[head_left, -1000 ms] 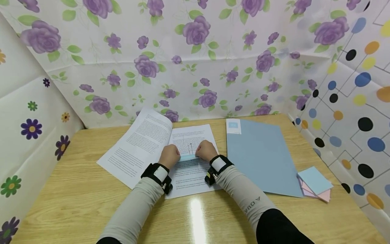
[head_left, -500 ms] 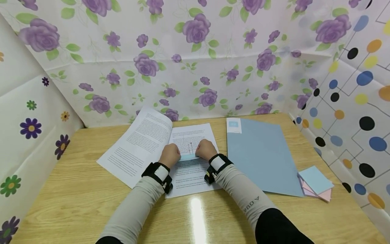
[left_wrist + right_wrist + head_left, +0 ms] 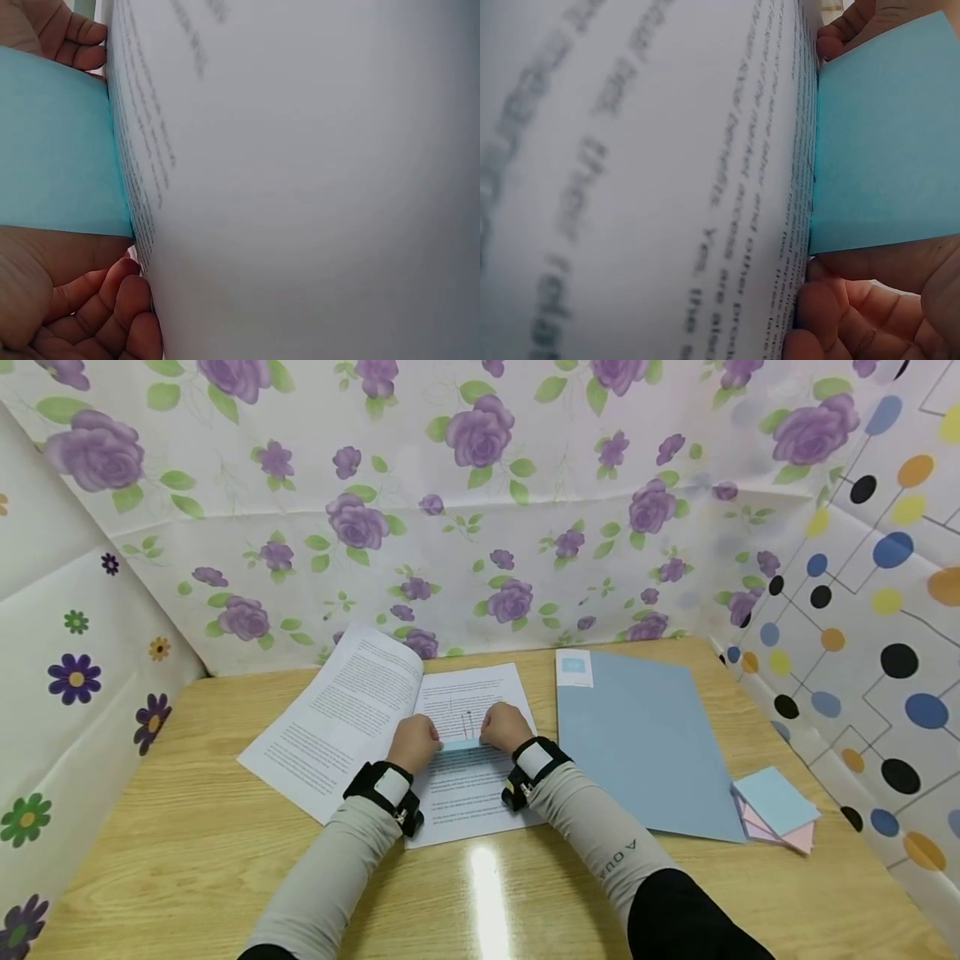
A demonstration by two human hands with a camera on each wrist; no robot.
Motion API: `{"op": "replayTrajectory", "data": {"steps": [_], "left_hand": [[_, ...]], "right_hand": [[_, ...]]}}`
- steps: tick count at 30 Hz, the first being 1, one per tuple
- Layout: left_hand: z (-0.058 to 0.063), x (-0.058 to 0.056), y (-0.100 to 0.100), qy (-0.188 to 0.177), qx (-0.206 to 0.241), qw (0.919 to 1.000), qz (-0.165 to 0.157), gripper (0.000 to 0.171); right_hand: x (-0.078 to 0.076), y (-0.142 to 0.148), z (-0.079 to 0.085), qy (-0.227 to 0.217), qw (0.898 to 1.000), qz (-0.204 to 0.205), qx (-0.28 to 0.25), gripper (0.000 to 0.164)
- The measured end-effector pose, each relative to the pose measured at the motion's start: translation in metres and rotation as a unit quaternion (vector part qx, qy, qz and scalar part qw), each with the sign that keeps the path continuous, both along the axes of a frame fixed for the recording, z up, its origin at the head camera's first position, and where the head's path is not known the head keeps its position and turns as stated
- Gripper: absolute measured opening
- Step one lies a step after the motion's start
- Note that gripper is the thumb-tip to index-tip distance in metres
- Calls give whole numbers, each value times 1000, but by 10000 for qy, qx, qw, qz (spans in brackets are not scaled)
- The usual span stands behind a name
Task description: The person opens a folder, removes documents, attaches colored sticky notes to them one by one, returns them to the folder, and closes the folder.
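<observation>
A light blue sticky note (image 3: pixel 461 745) stands across the middle of the right-hand page of an open printed document (image 3: pixel 468 806). My left hand (image 3: pixel 414 743) grips its left side and my right hand (image 3: pixel 506 728) grips its right side, fingers curled. In the left wrist view the note (image 3: pixel 60 142) rises from the paper, its lower edge along the printed lines. The left thumb and fingertips (image 3: pixel 131 300) are down at the page. From the right wrist, the note (image 3: pixel 889 150) shows nearly whole, with the right hand (image 3: pixel 877 307) at its near side edge.
A blue-grey folder (image 3: pixel 637 735) with a white label lies right of the document. Beside its lower corner is a small pile of blue and pink sticky notes (image 3: pixel 776 803). The turned left page (image 3: pixel 348 710) curls up near the patterned back wall (image 3: pixel 480 568).
The left hand has shifted slightly left, showing a bit more of the note's left end. The right hand stays almost where it was.
</observation>
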State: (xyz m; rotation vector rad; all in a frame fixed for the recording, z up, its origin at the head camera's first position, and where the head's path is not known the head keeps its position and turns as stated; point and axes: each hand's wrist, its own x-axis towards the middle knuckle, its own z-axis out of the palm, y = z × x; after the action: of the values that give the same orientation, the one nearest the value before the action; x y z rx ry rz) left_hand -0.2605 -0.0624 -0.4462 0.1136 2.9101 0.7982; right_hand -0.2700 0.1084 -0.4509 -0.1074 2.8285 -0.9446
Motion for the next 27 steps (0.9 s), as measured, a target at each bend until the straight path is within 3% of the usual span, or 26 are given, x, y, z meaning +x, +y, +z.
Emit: {"op": "replayTrajectory", "data": {"steps": [6, 12, 17, 20, 24, 25, 27], "left_hand": [[4, 2, -3, 254, 283, 9993, -59, 9], [20, 1, -7, 615, 603, 9954, -419, 14], [29, 4, -4, 325, 469, 9948, -846, 21], [30, 6, -1, 1, 331, 9951, -935, 25], [28, 10, 3, -271, 155, 9945, -1003, 29], [20, 7, 3, -207, 80, 9938, -1092, 30], [20, 10, 5, -262, -39, 9930, -1148, 32]], "right_hand": [[1, 3, -1, 261, 9993, 136, -210, 17], [5, 1, 13, 431, 9984, 360, -84, 7], [5, -3, 21, 343, 9968, 721, 49, 9], [7, -7, 23, 177, 9960, 866, 92, 14], [12, -10, 23, 57, 9945, 1013, 243, 21], [14, -10, 23, 67, 9940, 1048, 298, 22], [17, -11, 22, 113, 9931, 1112, 356, 23]]}}
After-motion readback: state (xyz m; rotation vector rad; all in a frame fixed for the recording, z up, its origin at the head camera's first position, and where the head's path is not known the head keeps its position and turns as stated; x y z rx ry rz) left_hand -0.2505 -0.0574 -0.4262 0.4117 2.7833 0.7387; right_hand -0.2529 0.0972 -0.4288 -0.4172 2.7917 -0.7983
